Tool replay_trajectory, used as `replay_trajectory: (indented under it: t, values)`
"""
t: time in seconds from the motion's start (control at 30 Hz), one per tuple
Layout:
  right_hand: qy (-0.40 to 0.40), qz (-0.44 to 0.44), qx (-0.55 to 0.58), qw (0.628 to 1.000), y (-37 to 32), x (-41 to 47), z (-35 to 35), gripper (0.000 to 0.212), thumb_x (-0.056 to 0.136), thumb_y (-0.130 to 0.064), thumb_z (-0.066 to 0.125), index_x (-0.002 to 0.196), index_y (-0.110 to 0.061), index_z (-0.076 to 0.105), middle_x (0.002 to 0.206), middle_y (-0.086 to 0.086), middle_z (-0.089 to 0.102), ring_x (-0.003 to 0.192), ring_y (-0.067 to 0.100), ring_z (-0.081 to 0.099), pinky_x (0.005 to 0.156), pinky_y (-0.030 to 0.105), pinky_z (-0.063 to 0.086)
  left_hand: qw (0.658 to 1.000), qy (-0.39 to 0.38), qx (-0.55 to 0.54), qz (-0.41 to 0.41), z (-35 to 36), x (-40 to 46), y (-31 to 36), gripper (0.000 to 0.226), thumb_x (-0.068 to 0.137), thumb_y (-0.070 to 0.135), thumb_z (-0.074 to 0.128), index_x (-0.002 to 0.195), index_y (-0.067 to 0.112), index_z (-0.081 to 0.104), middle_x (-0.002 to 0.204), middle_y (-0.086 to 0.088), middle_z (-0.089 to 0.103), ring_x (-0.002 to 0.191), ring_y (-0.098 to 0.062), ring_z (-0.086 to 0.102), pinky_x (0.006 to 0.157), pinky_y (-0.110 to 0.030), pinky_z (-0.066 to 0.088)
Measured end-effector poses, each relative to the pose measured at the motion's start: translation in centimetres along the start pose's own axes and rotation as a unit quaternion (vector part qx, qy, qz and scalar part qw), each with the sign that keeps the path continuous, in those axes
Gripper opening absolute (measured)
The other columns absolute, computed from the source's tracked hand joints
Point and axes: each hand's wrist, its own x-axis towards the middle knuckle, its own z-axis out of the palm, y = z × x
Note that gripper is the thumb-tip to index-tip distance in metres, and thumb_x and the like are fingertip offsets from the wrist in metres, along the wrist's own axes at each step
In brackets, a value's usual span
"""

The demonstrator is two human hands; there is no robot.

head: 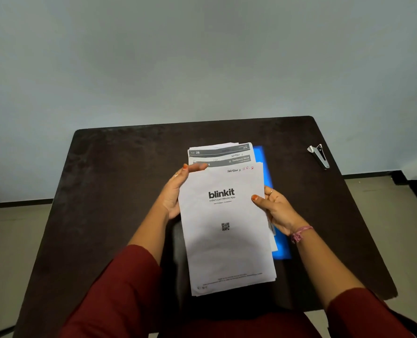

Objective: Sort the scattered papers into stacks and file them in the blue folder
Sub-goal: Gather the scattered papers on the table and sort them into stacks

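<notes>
Head view: a person seated at a dark brown table [110,181] is holding a stack of white papers [227,240] between both hands, above the tabletop. The left hand [175,193] is gripping the stack's left edge, palm against the side of the sheets and fingers reaching up over the top left corner, fingertips [197,167] lying flat on the front sheet. The right hand [273,211] is pinching the right edge, the thumb [257,200] pressing on the face of the front sheet and the remaining fingers curling behind the stack. The front sheet is showing the printed word "blinkit", a QR code below the level of both grips, and a handwritten "SECTION 1" note above the right thumb. Beyond the left fingertips, further sheets with grey header bars [220,153] are fanning out past the front sheet's top edge. The blue folder [279,245] is lying flat on the table beneath and behind the stack, its exposed strip showing just outside the right hand, from above the fingers to below the wrist. A pink thread bracelet [300,234] is circling the right wrist, and dark red sleeves [119,289] are covering both forearms. Well apart from the right grip, near the table's far right corner, a metal staple remover [319,156] is resting.
</notes>
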Motion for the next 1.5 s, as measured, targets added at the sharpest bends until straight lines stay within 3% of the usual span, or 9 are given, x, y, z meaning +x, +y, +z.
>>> replay_trajectory:
  t: [0.13, 0.37, 0.53, 0.73, 0.9, 1.03, 1.27, 1.4, 1.5]
  values:
    - [-0.004, 0.003, -0.036, 0.999, -0.6, 0.0, 0.3, 0.062, 0.068, -0.023, 0.081, 0.122, -0.006, 0.057, 0.112, 0.013, 0.07, 0.096, 0.026, 0.069, 0.079, 0.035, 0.058, 0.999, 0.036, 0.009, -0.029, 0.7, -0.1, -0.7, 0.046, 0.096, 0.044, 0.043, 0.065, 0.014, 0.06, 0.121, -0.008, 0.067, 0.112, -0.03, 0.063, 0.096, -0.047, 0.048]
    - [0.066, -0.066, -0.022, 0.995, -2.2, 2.3, 0.7, 0.028, 0.094, -0.005, 0.054, 0.117, -0.02, 0.058, 0.104, 0.01, 0.072, 0.086, 0.019, 0.071, 0.074, 0.031, 0.059, 0.991, 0.12, 0.051, -0.005, 1.5, 1.0, -2.1, 0.049, 0.099, 0.041, 0.043, 0.061, 0.01, 0.042, 0.107, -0.014, 0.072, 0.11, -0.033, 0.063, 0.097, -0.054, 0.047]
    - [0.077, -0.038, -0.107, 0.991, -1.0, 2.9, 0.7, 0.02, 0.095, -0.005, 0.053, 0.101, -0.019, 0.066, 0.114, 0.016, 0.067, 0.1, 0.031, 0.066, 0.096, 0.049, 0.049, 0.976, 0.19, 0.101, 0.043, 1.2, 1.9, -4.1, 0.05, 0.096, 0.036, 0.053, 0.054, 0.014, 0.036, 0.093, -0.015, 0.074, 0.111, -0.021, 0.064, 0.105, -0.048, 0.042]
    - [0.093, -0.044, -0.24, 0.965, -1.5, 2.8, 0.5, 0.017, 0.092, -0.009, 0.061, 0.103, -0.02, 0.067, 0.111, 0.013, 0.069, 0.096, 0.025, 0.067, 0.095, 0.044, 0.052, 0.957, 0.247, 0.142, 0.049, 0.1, 2.4, -5.5, 0.047, 0.096, 0.028, 0.054, 0.054, 0.015, 0.039, 0.083, -0.011, 0.075, 0.103, -0.02, 0.067, 0.102, -0.045, 0.044]
    - [0.095, -0.027, -0.524, 0.846, -3.2, 3.4, -1.4, 0.026, 0.084, -0.013, 0.071, 0.11, -0.016, 0.068, 0.111, 0.009, 0.064, 0.092, 0.025, 0.065, 0.092, 0.03, 0.051, 0.935, 0.23, 0.267, 0.042, -0.5, 1.3, -4.4, 0.024, 0.095, 0.02, 0.056, 0.079, 0.007, 0.067, 0.102, -0.005, 0.07, 0.103, -0.016, 0.064, 0.085, -0.023, 0.048]
    - [0.084, -0.025, -0.59, 0.803, -3.4, 3.6, -1.4, 0.027, 0.081, -0.011, 0.074, 0.107, -0.014, 0.07, 0.107, 0.006, 0.062, 0.087, 0.021, 0.064, 0.088, 0.024, 0.05, 0.902, 0.186, 0.388, 0.031, -1.7, 0.3, -4.3, 0.024, 0.091, 0.014, 0.061, 0.115, 0.011, 0.059, 0.115, 0.001, 0.061, 0.098, -0.012, 0.058, 0.081, -0.019, 0.045]
    - [0.11, -0.051, -0.562, 0.818, -2.5, 3.5, -1.4, 0.022, 0.083, -0.01, 0.072, 0.105, -0.008, 0.073, 0.103, 0.007, 0.072, 0.094, 0.015, 0.065, 0.091, 0.017, 0.044, 0.887, 0.235, 0.394, 0.046, -1.9, -0.5, -5.4, 0.041, 0.088, -0.008, 0.05, 0.124, 0.013, 0.054, 0.117, 0.004, 0.06, 0.067, -0.005, 0.046, 0.075, -0.015, 0.047]
    - [0.108, -0.097, -0.553, 0.821, -2.4, 3.1, -1.6, 0.021, 0.085, -0.01, 0.069, 0.106, -0.008, 0.073, 0.105, 0.006, 0.073, 0.096, 0.012, 0.065, 0.096, 0.018, 0.044, 0.901, 0.243, 0.352, 0.072, -1.8, -0.5, -5.2, 0.038, 0.091, -0.009, 0.046, 0.119, 0.015, 0.056, 0.117, 0.003, 0.062, 0.084, -0.005, 0.058, 0.074, -0.009, 0.048]
    - [0.112, -0.113, -0.521, 0.838, -2.3, 2.6, -1.7, 0.021, 0.084, -0.009, 0.071, 0.105, -0.01, 0.073, 0.107, 0.006, 0.072, 0.099, 0.012, 0.064, 0.102, 0.025, 0.044, 0.893, 0.243, 0.371, 0.073, -1.7, -0.3, -5.0, 0.04, 0.089, -0.009, 0.044, 0.12, 0.012, 0.057, 0.118, -0.001, 0.062, 0.098, -0.009, 0.06, 0.092, -0.025, 0.051]
